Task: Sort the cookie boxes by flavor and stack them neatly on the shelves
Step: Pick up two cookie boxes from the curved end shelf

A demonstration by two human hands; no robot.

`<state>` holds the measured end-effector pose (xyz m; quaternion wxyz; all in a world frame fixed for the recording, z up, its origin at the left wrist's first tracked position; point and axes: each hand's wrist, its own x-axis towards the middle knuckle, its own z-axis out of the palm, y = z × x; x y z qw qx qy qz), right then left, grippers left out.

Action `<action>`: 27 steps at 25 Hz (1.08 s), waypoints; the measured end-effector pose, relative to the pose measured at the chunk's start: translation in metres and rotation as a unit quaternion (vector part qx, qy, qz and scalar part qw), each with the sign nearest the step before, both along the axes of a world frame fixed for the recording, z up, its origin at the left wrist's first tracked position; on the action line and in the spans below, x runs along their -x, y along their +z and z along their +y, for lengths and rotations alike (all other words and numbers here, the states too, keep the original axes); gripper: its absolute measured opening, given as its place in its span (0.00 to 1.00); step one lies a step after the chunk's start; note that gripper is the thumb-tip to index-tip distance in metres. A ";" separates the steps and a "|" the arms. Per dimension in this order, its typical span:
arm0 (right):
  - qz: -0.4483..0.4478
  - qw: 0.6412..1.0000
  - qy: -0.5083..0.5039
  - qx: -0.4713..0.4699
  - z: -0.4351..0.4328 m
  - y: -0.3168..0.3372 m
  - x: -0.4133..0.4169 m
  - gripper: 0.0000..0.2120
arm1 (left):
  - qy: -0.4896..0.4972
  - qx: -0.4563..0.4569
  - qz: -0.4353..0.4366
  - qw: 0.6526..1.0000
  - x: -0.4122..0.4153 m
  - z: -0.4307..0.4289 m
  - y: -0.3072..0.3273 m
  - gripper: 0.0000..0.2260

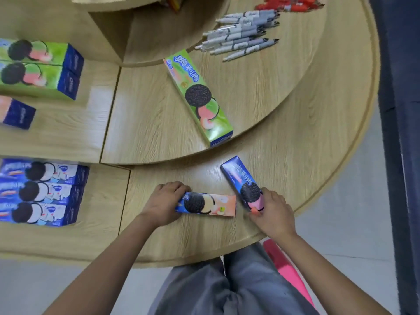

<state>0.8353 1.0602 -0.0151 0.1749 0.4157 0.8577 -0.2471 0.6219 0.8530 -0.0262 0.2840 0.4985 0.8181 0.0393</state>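
Note:
My left hand (164,202) grips the blue end of a peach-coloured cookie box (208,204) lying flat on the lowest round shelf (295,169). My right hand (271,211) holds the near end of a blue cookie box with a pink cream picture (242,180), angled away from me. A green cookie box (200,96) lies loose on the middle shelf tier (147,123). At left, two green boxes (38,67) sit together, a peach box (17,113) lies below them, and three blue-and-white boxes (43,192) are lined up on the lowest shelf.
A heap of grey pens (241,35) lies on the middle tier at the back right, with red items (288,4) beyond. The rounded shelf core (141,30) rises in the middle. A pink object (288,271) leans by my legs. A dark blue panel (400,133) borders the right.

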 end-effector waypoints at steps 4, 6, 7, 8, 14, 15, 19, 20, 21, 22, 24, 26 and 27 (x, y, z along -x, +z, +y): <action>0.030 0.999 0.033 -0.015 0.007 -0.001 0.004 0.24 | 0.065 -0.027 -0.022 0.997 -0.009 -0.004 0.002 0.26; 0.043 0.998 0.046 -0.024 0.014 0.004 0.009 0.23 | 0.103 -0.034 -0.006 0.994 -0.016 -0.010 0.008 0.26; 0.051 0.997 0.054 -0.028 0.018 0.008 0.012 0.21 | 0.123 -0.042 0.004 0.992 -0.021 -0.016 0.011 0.26; 0.061 0.995 0.068 -0.032 0.021 0.012 0.016 0.20 | 0.144 -0.052 0.012 0.988 -0.025 -0.022 0.016 0.26; 0.097 0.973 0.205 -0.040 0.014 0.059 0.050 0.19 | 0.230 -0.100 0.035 0.967 -0.053 -0.083 0.054 0.24; 0.094 0.969 0.226 -0.037 0.002 0.066 0.057 0.18 | 0.239 -0.105 0.046 0.964 -0.058 -0.099 0.060 0.24; 0.102 0.945 0.312 -0.019 -0.075 0.078 0.084 0.16 | 0.311 -0.131 0.068 0.939 -0.085 -0.182 0.078 0.24; 0.108 0.937 0.331 -0.017 -0.098 0.079 0.091 0.15 | 0.332 -0.137 0.077 0.930 -0.094 -0.203 0.081 0.23; 0.114 0.931 0.347 -0.016 -0.122 0.079 0.098 0.15 | 0.354 -0.141 0.082 0.921 -0.104 -0.224 0.084 0.23; 0.120 0.924 0.363 -0.009 -0.154 0.077 0.105 0.14 | 0.384 -0.141 0.079 0.909 -0.116 -0.252 0.086 0.23; 0.125 0.915 0.384 0.007 -0.218 0.071 0.121 0.12 | 0.451 -0.142 0.064 0.879 -0.136 -0.309 0.088 0.24; 0.124 0.910 0.395 0.026 -0.279 0.068 0.134 0.12 | 0.496 -0.130 0.055 0.857 -0.152 -0.362 0.089 0.24; 0.127 0.909 0.395 0.038 -0.307 0.066 0.142 0.12 | 0.506 -0.120 0.056 0.852 -0.157 -0.388 0.090 0.24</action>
